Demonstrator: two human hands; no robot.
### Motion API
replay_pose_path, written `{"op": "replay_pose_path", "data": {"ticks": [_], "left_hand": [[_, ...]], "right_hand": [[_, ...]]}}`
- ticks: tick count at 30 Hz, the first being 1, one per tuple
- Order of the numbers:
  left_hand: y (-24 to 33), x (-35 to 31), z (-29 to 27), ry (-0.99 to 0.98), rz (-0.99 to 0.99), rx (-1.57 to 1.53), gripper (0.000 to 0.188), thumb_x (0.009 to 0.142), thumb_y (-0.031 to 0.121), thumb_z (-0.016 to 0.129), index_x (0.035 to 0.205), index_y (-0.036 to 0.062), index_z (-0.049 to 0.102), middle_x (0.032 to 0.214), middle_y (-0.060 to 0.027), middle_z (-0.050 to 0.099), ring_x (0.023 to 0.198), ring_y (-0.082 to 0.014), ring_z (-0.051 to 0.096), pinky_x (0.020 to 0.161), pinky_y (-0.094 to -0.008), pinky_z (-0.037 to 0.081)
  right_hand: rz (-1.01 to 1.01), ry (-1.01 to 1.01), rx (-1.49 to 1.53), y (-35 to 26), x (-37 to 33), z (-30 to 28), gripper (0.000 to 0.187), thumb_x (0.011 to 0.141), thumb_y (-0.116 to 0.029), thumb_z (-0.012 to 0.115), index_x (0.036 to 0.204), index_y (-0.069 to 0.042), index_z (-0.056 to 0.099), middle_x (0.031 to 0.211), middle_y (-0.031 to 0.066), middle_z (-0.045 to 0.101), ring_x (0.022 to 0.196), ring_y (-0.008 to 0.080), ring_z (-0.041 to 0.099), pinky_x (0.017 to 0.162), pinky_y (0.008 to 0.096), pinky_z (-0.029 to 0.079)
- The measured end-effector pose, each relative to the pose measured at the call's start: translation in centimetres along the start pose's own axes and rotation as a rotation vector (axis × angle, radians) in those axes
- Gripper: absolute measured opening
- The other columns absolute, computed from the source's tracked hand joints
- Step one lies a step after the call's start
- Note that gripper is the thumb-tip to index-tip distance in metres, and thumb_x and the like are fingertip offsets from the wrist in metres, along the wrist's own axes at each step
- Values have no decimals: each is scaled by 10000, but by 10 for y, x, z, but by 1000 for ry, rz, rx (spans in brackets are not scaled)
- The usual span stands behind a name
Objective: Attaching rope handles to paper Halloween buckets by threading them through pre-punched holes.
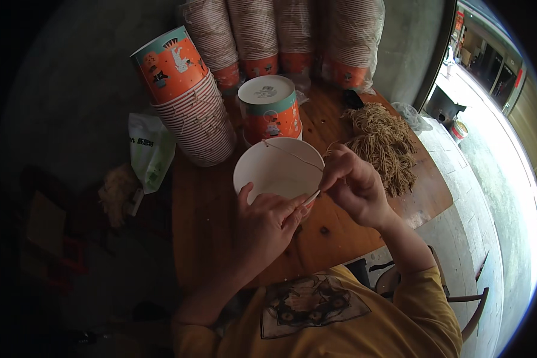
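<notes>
A white-lined paper bucket (274,173) is tilted so that its open mouth faces me, above the near half of the wooden table. My left hand (271,218) grips its near rim, thumb and fingers closed on the edge. A thin cord (293,156) runs from the far rim across the mouth toward the right side. There my right hand (355,185) pinches the cord's end close to the rim; the fingertips partly hide it. Behind stands an upside-down orange and teal paper bucket (270,107). Right of my right hand lies a heap of tan cords (385,146).
A tall leaning stack of nested buckets (191,113) stands at the table's left. Several plastic-wrapped bucket stacks (253,36) line the wall at the back. A white and green bag (150,149) sits beyond the left edge of the wooden table (203,238). A chair (474,310) is at lower right.
</notes>
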State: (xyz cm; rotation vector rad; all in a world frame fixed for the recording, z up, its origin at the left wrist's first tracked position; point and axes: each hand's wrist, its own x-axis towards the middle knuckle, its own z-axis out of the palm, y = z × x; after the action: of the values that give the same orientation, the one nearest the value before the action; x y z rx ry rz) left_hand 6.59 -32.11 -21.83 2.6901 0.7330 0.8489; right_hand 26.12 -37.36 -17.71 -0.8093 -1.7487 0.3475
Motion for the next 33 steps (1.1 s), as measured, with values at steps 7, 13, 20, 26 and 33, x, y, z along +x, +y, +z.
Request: {"op": "replay_pose_path", "data": {"ticks": [7, 13, 20, 26, 33], "left_hand": [[-3, -3, 2, 108, 47, -11, 230, 881, 249, 623, 1093, 176, 672, 738, 16, 572, 772, -150, 565, 963, -404, 308], [-3, 1, -1, 144, 24, -35, 227, 850, 231, 655, 1070, 175, 658, 751, 30, 572, 781, -146, 565, 959, -410, 314], [9, 15, -3, 227, 75, -44, 357, 845, 213, 655, 1196, 179, 595, 865, -12, 585, 859, -178, 580, 983, -459, 326], [6, 14, -1, 294, 4, -204, 267, 844, 137, 658, 1110, 123, 642, 812, -53, 606, 787, -215, 597, 890, -394, 409], [-40, 44, -80, 193, -294, -991, 299, 928, 155, 577, 1213, 71, 538, 948, 1, 609, 793, -96, 569, 723, -275, 478]], "right_hand": [[184, -4, 80, -2, 5, -7, 175, 783, 65, 510, 879, -58, 587, 855, 21, 593, 812, 149, 559, 701, 272, 442], [64, -51, 54, 0, 26, -11, 184, 774, 54, 513, 886, -63, 602, 875, 29, 603, 826, 178, 569, 721, 292, 448], [-154, -181, 65, 0, 48, 15, 81, 806, -57, 564, 845, -87, 627, 817, 36, 599, 754, 224, 552, 707, 336, 424], [-55, -99, 227, 8, 57, 7, 165, 800, 30, 502, 870, -60, 621, 845, 29, 593, 787, 169, 559, 717, 279, 429], [397, 137, 688, 64, 74, -36, 161, 946, -157, 522, 1065, -54, 561, 838, -36, 527, 777, 46, 472, 727, 205, 395]]}}
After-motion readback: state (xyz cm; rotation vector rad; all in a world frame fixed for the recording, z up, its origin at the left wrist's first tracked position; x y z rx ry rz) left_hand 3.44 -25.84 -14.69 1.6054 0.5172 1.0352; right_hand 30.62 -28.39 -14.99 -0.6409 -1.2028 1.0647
